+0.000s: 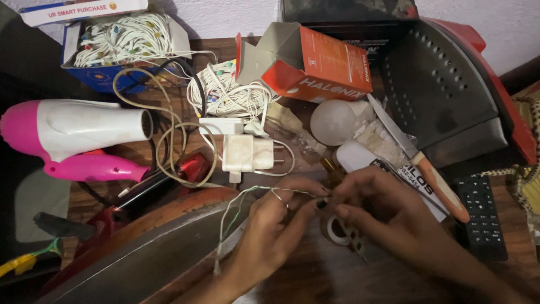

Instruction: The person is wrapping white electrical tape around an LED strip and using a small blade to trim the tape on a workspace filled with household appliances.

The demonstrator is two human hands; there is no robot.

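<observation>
Between both hands' pinched fingers (323, 201), a thin twisted wire (247, 197) runs leftward.

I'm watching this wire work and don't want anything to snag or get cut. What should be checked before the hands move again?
1. Thin wire pinched by both hands: ok, left hand and right hand meet at its end.
2. Wire's loose tail free: ok, it hangs down over the curved metal edge, unsnagged.
3. Knife away from the fingers: not ok, its orange handle lies right beside the right hand.
4. Tape roll within reach: ok, under the hands.
5. White charger unplugged: cannot tell.
</observation>
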